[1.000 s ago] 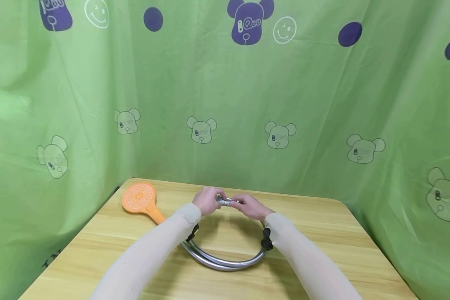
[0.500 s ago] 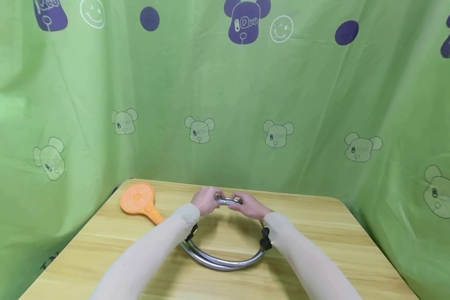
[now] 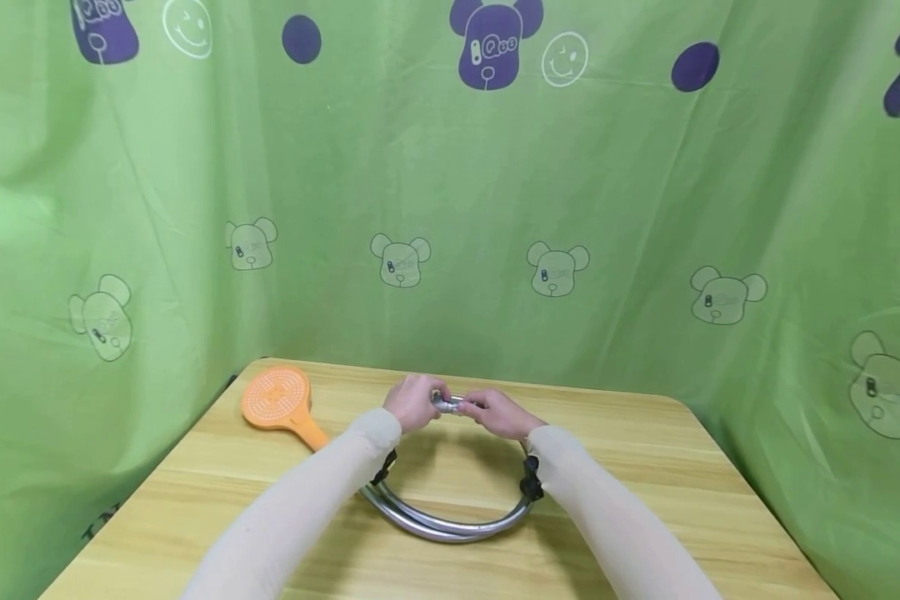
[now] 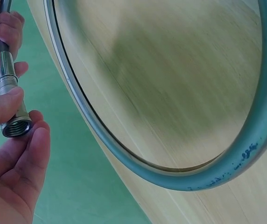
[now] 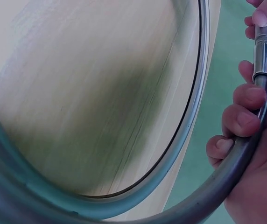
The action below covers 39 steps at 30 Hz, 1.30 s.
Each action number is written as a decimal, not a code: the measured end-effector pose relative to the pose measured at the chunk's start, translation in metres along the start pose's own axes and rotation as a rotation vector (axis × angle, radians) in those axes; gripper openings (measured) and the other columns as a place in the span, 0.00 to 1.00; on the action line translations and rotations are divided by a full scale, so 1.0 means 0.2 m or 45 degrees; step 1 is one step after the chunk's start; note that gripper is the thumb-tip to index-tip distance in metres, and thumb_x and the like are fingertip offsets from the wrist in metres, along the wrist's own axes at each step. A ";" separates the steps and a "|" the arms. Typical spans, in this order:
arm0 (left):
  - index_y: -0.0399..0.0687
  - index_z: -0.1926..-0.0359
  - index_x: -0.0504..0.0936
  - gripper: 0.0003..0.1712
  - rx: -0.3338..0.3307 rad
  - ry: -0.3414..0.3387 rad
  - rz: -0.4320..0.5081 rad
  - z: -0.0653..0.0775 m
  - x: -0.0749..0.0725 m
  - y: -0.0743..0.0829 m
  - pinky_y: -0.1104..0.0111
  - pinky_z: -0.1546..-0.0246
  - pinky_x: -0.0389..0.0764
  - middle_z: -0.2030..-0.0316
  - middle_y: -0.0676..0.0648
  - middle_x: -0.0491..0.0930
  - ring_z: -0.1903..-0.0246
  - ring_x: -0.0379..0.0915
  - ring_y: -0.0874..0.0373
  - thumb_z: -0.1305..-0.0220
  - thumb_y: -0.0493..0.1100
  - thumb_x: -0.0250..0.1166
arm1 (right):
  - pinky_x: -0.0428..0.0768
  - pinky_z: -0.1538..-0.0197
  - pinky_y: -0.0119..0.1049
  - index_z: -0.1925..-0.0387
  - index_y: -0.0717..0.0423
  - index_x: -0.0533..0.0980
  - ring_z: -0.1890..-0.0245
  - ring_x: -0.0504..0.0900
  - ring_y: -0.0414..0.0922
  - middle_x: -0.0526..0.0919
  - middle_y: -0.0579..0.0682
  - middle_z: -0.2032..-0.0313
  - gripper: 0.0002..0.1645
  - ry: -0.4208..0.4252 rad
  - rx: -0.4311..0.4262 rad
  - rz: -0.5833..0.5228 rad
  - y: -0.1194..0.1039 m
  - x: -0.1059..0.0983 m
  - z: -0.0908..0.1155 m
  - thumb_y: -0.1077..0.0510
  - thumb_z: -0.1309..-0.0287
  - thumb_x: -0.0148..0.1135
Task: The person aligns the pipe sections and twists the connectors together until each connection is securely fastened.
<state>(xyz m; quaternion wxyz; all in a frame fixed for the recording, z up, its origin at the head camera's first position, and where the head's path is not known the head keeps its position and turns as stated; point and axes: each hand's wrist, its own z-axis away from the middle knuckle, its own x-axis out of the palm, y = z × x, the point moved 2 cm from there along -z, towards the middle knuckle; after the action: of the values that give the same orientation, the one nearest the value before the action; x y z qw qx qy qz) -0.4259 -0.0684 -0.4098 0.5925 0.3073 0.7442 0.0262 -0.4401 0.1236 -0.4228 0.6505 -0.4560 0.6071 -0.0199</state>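
Observation:
A silver shower hose (image 3: 450, 533) lies coiled on the wooden table, its end raised between my two hands. My left hand (image 3: 414, 402) pinches the metal end fitting (image 4: 13, 105) with thumb and fingers; its threaded opening faces out in the left wrist view. Beside it, my right hand (image 3: 498, 412) has its fingers curled round the hose just behind the fitting, as the right wrist view shows. To the left rests an orange shower head (image 3: 277, 397) with its perforated face up; my left sleeve covers the lower end of its handle.
The light wooden table (image 3: 645, 467) has rounded far corners. A green curtain (image 3: 465, 183) with bear prints hangs behind it and along both sides. Dark wrist straps (image 3: 531, 479) show at both sleeves, close to the hose loops.
The right thumb and fingers shift slightly on the fitting, lifting off and coming back to it. My left hand, the hose loops and the shower head keep their places.

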 end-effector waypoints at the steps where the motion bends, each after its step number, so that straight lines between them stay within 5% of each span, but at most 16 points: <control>1: 0.61 0.61 0.88 0.16 -0.001 -0.001 0.001 0.00 0.00 0.00 0.63 0.60 0.80 0.61 0.53 0.87 0.63 0.79 0.58 0.50 0.36 0.76 | 0.66 0.74 0.32 0.61 0.53 0.82 0.78 0.65 0.40 0.69 0.44 0.78 0.14 0.000 0.022 -0.013 0.00 0.00 0.00 0.48 0.28 0.57; 6: 0.61 0.61 0.88 0.16 -0.006 0.004 0.031 0.00 -0.01 0.00 0.64 0.63 0.79 0.63 0.53 0.86 0.65 0.78 0.59 0.50 0.36 0.76 | 0.67 0.72 0.34 0.55 0.51 0.78 0.76 0.67 0.41 0.72 0.45 0.74 0.10 0.013 0.075 -0.090 0.00 0.01 0.01 0.51 0.33 0.64; 15: 0.61 0.62 0.88 0.15 -0.001 0.004 0.013 0.00 -0.01 0.00 0.66 0.64 0.79 0.62 0.53 0.87 0.65 0.78 0.60 0.49 0.36 0.75 | 0.69 0.68 0.35 0.58 0.54 0.79 0.72 0.67 0.42 0.75 0.54 0.68 0.08 -0.001 -0.002 -0.059 -0.01 0.00 0.01 0.53 0.31 0.61; 22: 0.61 0.61 0.88 0.15 0.003 0.021 -0.005 0.00 -0.01 0.01 0.65 0.62 0.80 0.62 0.53 0.87 0.64 0.79 0.59 0.48 0.37 0.75 | 0.70 0.63 0.37 0.59 0.50 0.80 0.67 0.70 0.43 0.76 0.48 0.67 0.09 -0.016 -0.006 -0.018 0.01 -0.01 0.00 0.50 0.29 0.59; 39: 0.62 0.63 0.88 0.16 -0.016 0.034 0.024 0.00 -0.01 0.00 0.66 0.64 0.78 0.64 0.54 0.86 0.66 0.77 0.60 0.51 0.36 0.76 | 0.65 0.74 0.32 0.59 0.55 0.77 0.78 0.64 0.39 0.69 0.44 0.76 0.07 0.024 0.016 -0.111 -0.01 0.01 0.01 0.56 0.33 0.63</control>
<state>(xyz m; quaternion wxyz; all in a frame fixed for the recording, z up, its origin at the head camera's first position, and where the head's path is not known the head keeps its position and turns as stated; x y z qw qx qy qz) -0.4263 -0.0699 -0.4082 0.5841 0.3102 0.7490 0.0406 -0.4364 0.1232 -0.4228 0.6461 -0.4776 0.5926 -0.0565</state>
